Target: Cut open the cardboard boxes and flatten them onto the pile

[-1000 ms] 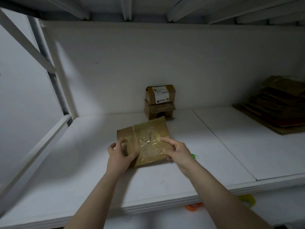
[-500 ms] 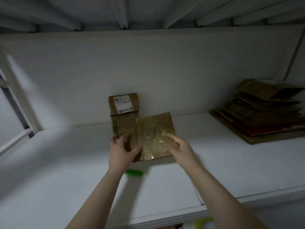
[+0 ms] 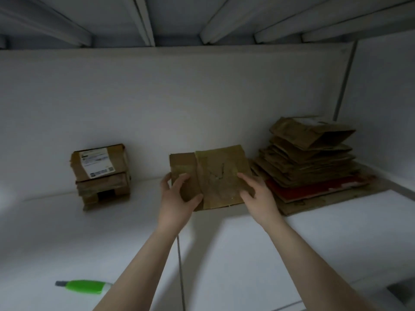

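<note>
Cardboard box [image 3: 221, 169] between fingers [image 3: 243, 178]

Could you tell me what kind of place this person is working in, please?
Probably a storeroom or packing area: a white shelf with slats overhead, a pile of flattened cardboard at the right, two boxes stacked at the left, and the left hand and right hand holding a flattened box.

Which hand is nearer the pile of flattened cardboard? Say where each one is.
Right. The right hand grips the flattened box at its right edge, just beside the pile; the left hand grips its left edge, farther away.
</note>
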